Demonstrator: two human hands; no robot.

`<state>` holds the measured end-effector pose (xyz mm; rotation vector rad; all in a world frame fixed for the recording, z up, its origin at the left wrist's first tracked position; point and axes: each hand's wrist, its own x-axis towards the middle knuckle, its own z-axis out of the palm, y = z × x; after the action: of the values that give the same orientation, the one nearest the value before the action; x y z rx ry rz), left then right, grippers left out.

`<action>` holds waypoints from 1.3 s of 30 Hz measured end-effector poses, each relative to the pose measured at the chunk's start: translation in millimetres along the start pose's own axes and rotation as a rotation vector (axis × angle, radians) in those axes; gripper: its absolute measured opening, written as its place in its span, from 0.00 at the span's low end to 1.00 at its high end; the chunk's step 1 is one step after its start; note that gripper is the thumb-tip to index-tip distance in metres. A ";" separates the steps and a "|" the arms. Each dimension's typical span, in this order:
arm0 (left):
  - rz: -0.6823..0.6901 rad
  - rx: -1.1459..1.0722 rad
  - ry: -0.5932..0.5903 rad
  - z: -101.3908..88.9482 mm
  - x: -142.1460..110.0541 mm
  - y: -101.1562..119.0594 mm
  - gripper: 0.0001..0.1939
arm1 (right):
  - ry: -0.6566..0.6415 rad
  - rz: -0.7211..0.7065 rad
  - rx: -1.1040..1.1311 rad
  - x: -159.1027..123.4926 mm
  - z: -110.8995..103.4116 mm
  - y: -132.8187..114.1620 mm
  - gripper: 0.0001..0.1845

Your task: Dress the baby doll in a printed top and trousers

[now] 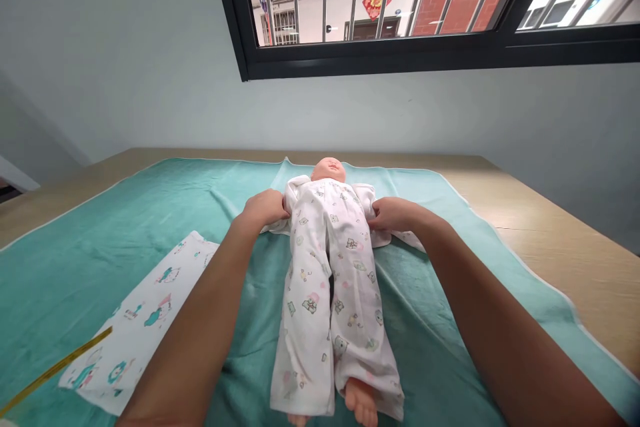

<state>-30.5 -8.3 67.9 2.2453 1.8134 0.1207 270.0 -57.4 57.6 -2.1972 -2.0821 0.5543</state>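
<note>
**Both hands at the doll's sides, with its legs covered and its feet showing**

From where I stood, a yellow tape measure (pixel 57 367) ran in from the lower left of the frame, its end lying on a white cloth with teal prints (pixel 145 307). Both were on a teal fabric sheet (pixel 105 233) spread over a pale wooden table (pixel 555 227). That printed cloth lay flat, with neither hand on it.

Left of centre, the left hand (pixel 264 208) had its fingers drawn in narrow on white fabric beside the doll's chest. The pink plastic doll (pixel 329 171) lay on its back in the middle of the frame, head towards the wall. White trousers with small animal prints (pixel 309 307) covered the legs and reached up close to the chin. The feet poked out at the bottom, one more than the other.

Beneath them showed a white long-sleeved top (pixel 363 194), its sleeves out to both sides. I couldn't tell whether the arms were fully in, or whether the top was fastened. To me, the clothing looked largely in place, though not yet neatly settled. Right of centre, the right hand (pixel 397 215) pinched the top's fabric, thumb and finger close together.
</note>
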 end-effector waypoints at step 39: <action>0.684 -0.359 0.309 8.8 -48.4 86.7 0.16 | -0.061 -0.024 0.010 -13.7 -19.3 3.3 0.18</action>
<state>43.1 -73.3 85.2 2.5505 0.9380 0.8769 278.7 -67.2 77.5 -2.1736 -2.1275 0.6353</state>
